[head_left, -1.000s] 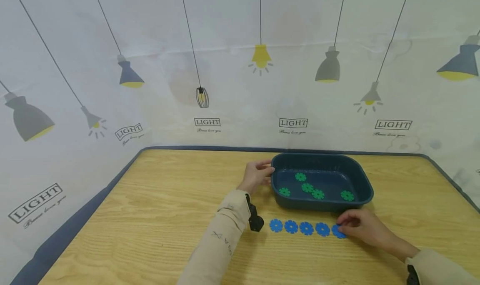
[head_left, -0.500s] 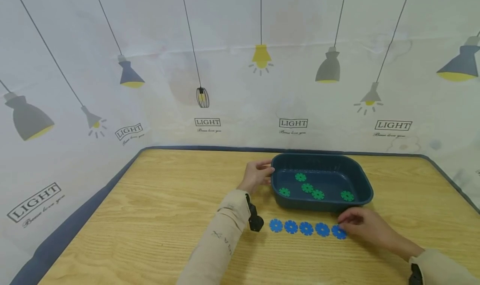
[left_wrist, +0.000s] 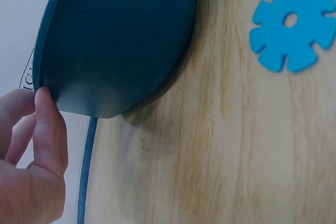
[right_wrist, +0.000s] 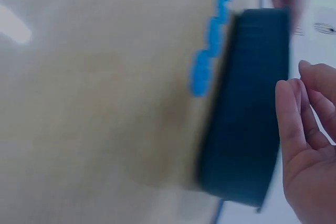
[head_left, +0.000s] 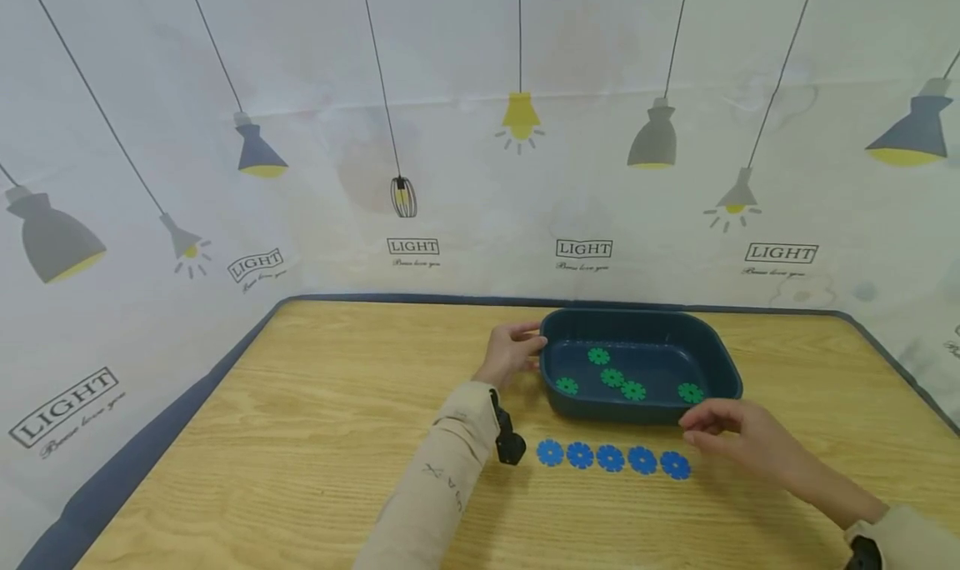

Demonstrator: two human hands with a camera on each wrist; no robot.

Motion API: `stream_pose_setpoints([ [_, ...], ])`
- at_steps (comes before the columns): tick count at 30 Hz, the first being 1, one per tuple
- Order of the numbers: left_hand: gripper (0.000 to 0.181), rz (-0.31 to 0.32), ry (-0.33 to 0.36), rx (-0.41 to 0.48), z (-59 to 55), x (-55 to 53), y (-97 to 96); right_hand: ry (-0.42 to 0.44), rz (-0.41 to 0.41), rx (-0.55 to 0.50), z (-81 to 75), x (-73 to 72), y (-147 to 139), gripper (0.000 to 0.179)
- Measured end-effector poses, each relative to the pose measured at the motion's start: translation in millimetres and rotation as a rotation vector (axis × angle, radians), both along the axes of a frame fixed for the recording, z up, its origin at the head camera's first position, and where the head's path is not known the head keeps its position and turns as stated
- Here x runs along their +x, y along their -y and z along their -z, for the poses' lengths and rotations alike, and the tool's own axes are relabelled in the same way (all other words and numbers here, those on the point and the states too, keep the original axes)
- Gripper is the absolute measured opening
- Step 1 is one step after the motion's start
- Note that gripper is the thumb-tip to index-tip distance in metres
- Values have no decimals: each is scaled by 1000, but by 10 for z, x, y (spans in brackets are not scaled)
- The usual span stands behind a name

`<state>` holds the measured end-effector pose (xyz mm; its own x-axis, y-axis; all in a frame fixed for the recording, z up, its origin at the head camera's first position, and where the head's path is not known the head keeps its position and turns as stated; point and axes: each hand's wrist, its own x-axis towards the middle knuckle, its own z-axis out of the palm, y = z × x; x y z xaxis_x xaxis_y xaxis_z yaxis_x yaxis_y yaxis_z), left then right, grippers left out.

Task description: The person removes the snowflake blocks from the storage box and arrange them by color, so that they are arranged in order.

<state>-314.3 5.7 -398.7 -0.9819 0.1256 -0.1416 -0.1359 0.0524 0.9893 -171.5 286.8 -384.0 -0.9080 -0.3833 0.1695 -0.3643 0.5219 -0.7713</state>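
A dark teal plastic basin point(head_left: 615, 410) stands on the table, and several green notched discs point(head_left: 633, 391) lie flat on its floor. My left hand point(head_left: 507, 357) pinches the rim at the basin's left end; the thumb point(left_wrist: 48, 124) shows against the rim in the left wrist view. In front of the basin, several blue notched discs point(head_left: 611, 458) with centre holes form a straight row. My right hand point(head_left: 753, 443) is raised by the basin's front right corner, fingers loosely bent, nothing held. The right wrist view is blurred, with the hand point(right_wrist: 315, 145) beside the basin wall.
The wood-grain table point(head_left: 315, 453) ends at a dark blue border, and a white wall cloth point(head_left: 465, 53) printed with lamps rises behind it. A black wrist mount point(head_left: 511, 441) on my left sleeve sits close to the leftmost blue disc.
My right hand has let go of the rightmost blue disc and moved up and right, toward the basin's front corner. The disc stays in the row. My left hand keeps its place.
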Motion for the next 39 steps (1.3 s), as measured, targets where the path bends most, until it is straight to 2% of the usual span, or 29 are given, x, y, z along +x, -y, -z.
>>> stream_pose_setpoints([
  [6,31,-6,-12,5,7,-4,19,-85,68,-23,-253,-156,71,12],
  [11,31,-11,-7,-8,16,-12,28,-98,97,32,-307,-363,109,16],
  [16,30,-13,-1,-17,23,-18,21,-71,95,47,-273,-584,179,17],
  [22,30,-10,-2,-11,32,-23,13,-10,97,86,-225,-781,260,21],
  [29,30,-1,-4,-9,27,-17,15,70,100,105,-70,-1017,256,25],
  [36,31,8,-4,-7,18,-9,13,172,4,176,68,-1125,226,30],
  [39,31,7,3,-12,9,-11,13,223,21,158,52,-1146,203,33],
])
